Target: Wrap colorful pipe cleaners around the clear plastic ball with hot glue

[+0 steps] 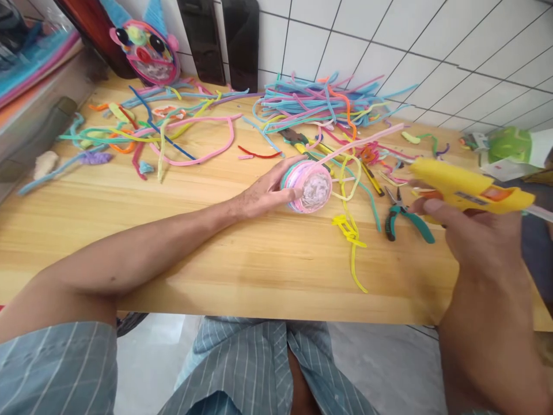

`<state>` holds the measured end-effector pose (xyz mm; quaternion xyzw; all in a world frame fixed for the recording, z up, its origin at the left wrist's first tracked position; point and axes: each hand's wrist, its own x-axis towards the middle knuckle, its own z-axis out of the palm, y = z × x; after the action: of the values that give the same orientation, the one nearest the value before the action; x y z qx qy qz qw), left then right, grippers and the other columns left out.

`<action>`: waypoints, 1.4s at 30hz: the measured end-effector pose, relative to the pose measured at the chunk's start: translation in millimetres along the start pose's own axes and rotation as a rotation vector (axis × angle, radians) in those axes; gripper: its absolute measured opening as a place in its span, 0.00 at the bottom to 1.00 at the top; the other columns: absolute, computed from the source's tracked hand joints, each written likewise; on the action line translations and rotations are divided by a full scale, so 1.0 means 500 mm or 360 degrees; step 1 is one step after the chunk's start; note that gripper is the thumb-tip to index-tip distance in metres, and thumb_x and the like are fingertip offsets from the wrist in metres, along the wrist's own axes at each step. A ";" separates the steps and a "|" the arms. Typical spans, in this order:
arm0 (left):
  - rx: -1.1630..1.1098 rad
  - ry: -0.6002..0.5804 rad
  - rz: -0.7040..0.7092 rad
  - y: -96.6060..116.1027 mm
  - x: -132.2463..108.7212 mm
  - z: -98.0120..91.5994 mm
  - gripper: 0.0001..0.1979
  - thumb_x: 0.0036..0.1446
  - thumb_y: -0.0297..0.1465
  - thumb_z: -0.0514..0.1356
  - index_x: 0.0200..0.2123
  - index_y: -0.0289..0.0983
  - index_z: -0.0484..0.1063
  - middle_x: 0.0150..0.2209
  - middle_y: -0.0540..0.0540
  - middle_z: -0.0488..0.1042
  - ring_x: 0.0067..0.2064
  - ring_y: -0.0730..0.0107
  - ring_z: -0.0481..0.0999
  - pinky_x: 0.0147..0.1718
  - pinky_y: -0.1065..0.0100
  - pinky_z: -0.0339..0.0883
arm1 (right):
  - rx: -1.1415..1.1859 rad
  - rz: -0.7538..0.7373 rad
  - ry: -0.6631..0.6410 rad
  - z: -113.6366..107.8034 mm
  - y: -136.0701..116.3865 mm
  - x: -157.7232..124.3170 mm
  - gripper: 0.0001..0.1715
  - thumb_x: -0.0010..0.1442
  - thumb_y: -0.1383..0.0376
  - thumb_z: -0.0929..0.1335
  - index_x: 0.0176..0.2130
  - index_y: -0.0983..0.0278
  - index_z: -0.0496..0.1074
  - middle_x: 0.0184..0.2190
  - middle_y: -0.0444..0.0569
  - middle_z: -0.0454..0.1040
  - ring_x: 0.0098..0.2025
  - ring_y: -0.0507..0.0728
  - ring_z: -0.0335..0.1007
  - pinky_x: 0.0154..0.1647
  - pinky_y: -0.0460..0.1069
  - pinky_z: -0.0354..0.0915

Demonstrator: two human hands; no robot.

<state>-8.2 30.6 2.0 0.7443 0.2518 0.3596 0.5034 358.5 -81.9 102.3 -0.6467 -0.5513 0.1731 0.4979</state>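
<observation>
My left hand [276, 193] is wrapped round a small round container [317, 190] wound with pink, lilac and teal pipe cleaners. Its pale, crinkled end is turned toward me, and a loose pink pipe cleaner [360, 143] sticks out from it to the upper right. Off to the right, my right hand [470, 230] grips a yellow hot glue gun [470, 187], whose nozzle points left, apart from the container. Below that nozzle, teal-handled pliers [404, 216] lie on the wooden table [242, 271]. A knotted yellow pipe cleaner [352, 242] rests between the container and the pliers.
A pile of pipe cleaners [315, 104] lies along the tiled wall [345, 29], with more scattered at left. A decorated figure with blue ears [149, 55] stands at the back left. Two dark phone-like slabs [241, 46] lean on the wall. A green object [510, 145] sits far right.
</observation>
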 end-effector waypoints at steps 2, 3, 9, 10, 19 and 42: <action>0.0011 0.0004 0.0011 -0.001 0.001 0.001 0.49 0.63 0.59 0.68 0.78 0.43 0.62 0.78 0.37 0.67 0.77 0.39 0.69 0.79 0.44 0.63 | -0.0075 -0.0077 -0.0342 0.033 -0.046 -0.021 0.09 0.51 0.63 0.81 0.36 0.57 0.85 0.35 0.49 0.86 0.33 0.60 0.81 0.37 0.57 0.78; 0.0019 0.0006 0.0018 -0.001 0.001 0.001 0.49 0.63 0.60 0.68 0.78 0.43 0.63 0.78 0.37 0.67 0.78 0.39 0.69 0.79 0.44 0.63 | -0.0144 -0.0156 -0.0469 0.048 -0.062 -0.028 0.07 0.53 0.61 0.80 0.35 0.56 0.85 0.32 0.47 0.85 0.32 0.59 0.80 0.35 0.56 0.77; 0.0071 0.0005 0.0050 0.000 0.002 0.006 0.49 0.65 0.62 0.66 0.78 0.42 0.62 0.77 0.35 0.68 0.77 0.38 0.70 0.78 0.42 0.64 | -0.0380 -0.0556 -0.0798 0.097 -0.075 -0.034 0.07 0.66 0.58 0.75 0.37 0.56 0.77 0.31 0.43 0.80 0.29 0.56 0.74 0.31 0.52 0.71; 0.0088 0.0006 0.0069 0.001 0.001 0.007 0.48 0.65 0.62 0.66 0.78 0.43 0.62 0.77 0.36 0.68 0.77 0.39 0.70 0.78 0.42 0.64 | -0.0406 -0.0577 -0.0785 0.100 -0.070 -0.034 0.06 0.67 0.58 0.75 0.38 0.55 0.77 0.31 0.43 0.80 0.29 0.56 0.74 0.31 0.51 0.70; 0.0231 0.0001 0.0156 0.004 0.001 0.012 0.48 0.66 0.62 0.65 0.79 0.41 0.62 0.77 0.34 0.68 0.77 0.38 0.69 0.79 0.42 0.62 | -0.0461 -0.0640 -0.0736 0.110 -0.045 -0.050 0.05 0.69 0.59 0.76 0.45 0.54 0.81 0.38 0.46 0.85 0.36 0.59 0.82 0.37 0.53 0.75; 0.0272 -0.0003 0.0187 0.009 0.000 0.009 0.48 0.66 0.62 0.66 0.79 0.44 0.63 0.76 0.36 0.70 0.77 0.39 0.69 0.78 0.42 0.64 | -0.0498 -0.0638 -0.0734 0.110 -0.040 -0.074 0.11 0.73 0.54 0.73 0.41 0.56 0.78 0.37 0.46 0.82 0.38 0.59 0.81 0.39 0.54 0.73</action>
<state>-4.4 26.4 5.3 0.7983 0.2368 0.3650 0.4163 293.0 -91.9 82.3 -0.5378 -0.7854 0.1268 0.2790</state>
